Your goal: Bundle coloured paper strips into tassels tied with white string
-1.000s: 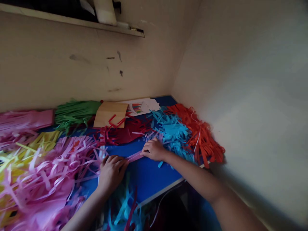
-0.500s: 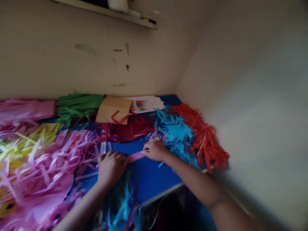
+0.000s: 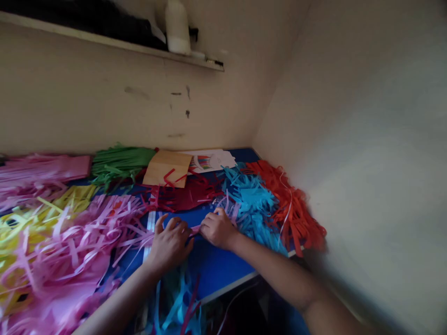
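A narrow pink fringed paper strip (image 3: 195,229) stretches between my two hands above the blue tabletop. On its left part lies my left hand (image 3: 171,239), fingers bent and thumb near the strip, with loose pink fringe ends trailing out to the left. My right hand (image 3: 217,228) pinches the other end; its fingertips are partly hidden behind the knuckles. Just past the right hand lie lilac strips (image 3: 230,207). To the left of my left hand is a heap of pink fringed paper (image 3: 84,232).
Fringed paper in green (image 3: 122,163), yellow (image 3: 77,197), dark red (image 3: 192,193), light blue (image 3: 254,195) and orange-red (image 3: 293,209) covers much of the table (image 3: 223,267). A brown envelope (image 3: 167,167) lies near the wall. Above hangs a shelf (image 3: 104,43) with a white bottle (image 3: 177,28).
My hands have come closer together, so less of the pink strip shows between them. The left hand's fingers have lifted and spread slightly. The view has tilted upward.
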`<state>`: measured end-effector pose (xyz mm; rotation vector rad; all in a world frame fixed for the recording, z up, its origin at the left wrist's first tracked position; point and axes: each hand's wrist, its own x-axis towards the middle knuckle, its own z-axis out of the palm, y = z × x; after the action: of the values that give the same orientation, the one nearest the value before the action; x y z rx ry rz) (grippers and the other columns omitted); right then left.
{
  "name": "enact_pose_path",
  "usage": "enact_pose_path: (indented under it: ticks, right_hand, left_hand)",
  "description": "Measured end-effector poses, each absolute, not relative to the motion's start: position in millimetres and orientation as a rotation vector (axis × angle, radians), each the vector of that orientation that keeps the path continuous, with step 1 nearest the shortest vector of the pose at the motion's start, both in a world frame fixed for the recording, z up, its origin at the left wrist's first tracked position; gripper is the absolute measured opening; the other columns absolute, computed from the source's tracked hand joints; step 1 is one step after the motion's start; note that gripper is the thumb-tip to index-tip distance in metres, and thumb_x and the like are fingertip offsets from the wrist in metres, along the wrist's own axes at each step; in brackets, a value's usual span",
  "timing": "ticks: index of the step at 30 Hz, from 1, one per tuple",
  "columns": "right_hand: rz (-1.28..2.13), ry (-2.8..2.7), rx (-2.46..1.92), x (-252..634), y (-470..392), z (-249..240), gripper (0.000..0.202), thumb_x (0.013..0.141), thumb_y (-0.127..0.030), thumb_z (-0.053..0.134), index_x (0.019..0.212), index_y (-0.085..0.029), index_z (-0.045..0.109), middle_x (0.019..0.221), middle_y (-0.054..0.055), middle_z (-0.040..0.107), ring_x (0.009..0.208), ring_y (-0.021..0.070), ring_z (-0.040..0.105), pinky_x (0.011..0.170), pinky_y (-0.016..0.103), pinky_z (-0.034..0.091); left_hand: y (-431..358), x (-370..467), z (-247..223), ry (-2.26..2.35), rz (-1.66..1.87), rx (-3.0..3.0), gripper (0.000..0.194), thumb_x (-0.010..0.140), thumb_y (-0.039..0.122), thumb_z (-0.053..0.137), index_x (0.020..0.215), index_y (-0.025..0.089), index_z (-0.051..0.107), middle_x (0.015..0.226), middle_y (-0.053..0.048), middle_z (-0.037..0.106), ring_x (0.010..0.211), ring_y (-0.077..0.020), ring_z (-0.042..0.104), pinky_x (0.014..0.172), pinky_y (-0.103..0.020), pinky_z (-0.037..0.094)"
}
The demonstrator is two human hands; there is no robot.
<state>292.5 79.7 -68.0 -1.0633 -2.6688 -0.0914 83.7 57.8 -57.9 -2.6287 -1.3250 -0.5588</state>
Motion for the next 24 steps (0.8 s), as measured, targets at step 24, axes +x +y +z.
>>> enact_pose_path:
  ticks: [24]
  right_hand:
    - [0.375,-2.430,-1.408,316,84,-72,0.010,0.087,-0.034,0.072,0.082,-0.026,0.076,0.088,-0.003,0.074,0.089,0.0153,0.061,0.081,0.033,0.030]
  left_hand:
    - [45,35,-87,-1.690,-0.723,-2.648,0.033,0.090,0.052,0.053,0.077,0.031,0.076,0.089,-0.001,0.073,0.088,-0.0241,0.064,0.082,-0.041,0.036]
